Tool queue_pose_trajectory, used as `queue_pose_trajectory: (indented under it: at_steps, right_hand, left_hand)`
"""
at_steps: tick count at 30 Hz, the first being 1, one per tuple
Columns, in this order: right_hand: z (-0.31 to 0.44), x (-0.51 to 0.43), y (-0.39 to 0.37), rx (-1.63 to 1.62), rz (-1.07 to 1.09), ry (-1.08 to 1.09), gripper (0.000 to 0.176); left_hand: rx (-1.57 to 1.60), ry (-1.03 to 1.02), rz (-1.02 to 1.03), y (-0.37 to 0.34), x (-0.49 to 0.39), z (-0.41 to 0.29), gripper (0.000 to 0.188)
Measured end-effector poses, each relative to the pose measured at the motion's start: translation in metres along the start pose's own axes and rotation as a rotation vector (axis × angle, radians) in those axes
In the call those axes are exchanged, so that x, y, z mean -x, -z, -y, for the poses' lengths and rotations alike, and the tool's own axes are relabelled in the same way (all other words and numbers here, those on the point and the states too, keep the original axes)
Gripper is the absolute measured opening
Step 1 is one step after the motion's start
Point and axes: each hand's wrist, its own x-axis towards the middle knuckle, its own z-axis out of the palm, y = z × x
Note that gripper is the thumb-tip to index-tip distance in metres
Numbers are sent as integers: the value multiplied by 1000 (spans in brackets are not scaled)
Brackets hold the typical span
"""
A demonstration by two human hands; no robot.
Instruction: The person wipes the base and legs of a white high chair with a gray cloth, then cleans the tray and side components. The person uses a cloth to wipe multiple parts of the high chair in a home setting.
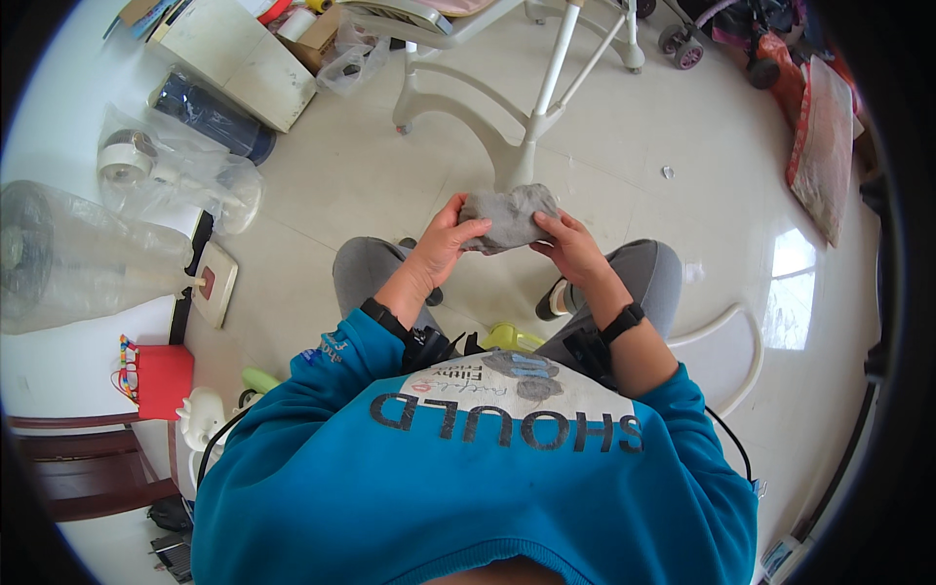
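Observation:
A rumpled grey bundle point(510, 219), apparently folded cloth, is held up in front of my knees. My left hand point(447, 235) grips its left end, thumb on the upper face and fingers around the far side. At the other end, my right hand point(569, 241) pinches it with the thumb on top; some of its fingers are hidden beneath. The bundle hangs in the air between both hands, above the tiled floor. Behind it in the view stands the pale leg point(515, 150) of a wheeled high chair.
Left of me, plastic-wrapped fans point(95, 248) stand near a red gift bag point(165, 380) and a white cabinet point(234, 62). A stroller wheel point(687, 55) and a filled sack point(823, 146) are at the far right. A pale curved tube point(757, 344) lies right of my leg.

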Motion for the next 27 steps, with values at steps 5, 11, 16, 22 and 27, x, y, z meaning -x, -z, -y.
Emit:
queue_pose_trajectory:
  at_steps: [5,11,16,22,27]
  right_hand:
    - [1,-1,3,-133,68,32,38]
    - [5,-5,-4,-199,162,30,47]
    - [11,-9,-7,-142,36,130,44]
    - [0,-10,12,-557,309,129,49]
    - [-36,-26,17,-665,479,20,46]
  left_hand:
    - [66,-20,-60,2,-2,6,43]
    - [-77,-38,48,-6,-3,17,47]
    - [-247,65,16,-4,-3,22,50]
    - [-172,26,-38,-6,-6,22,46]
    - [-297,1,16,-18,-30,24,42]
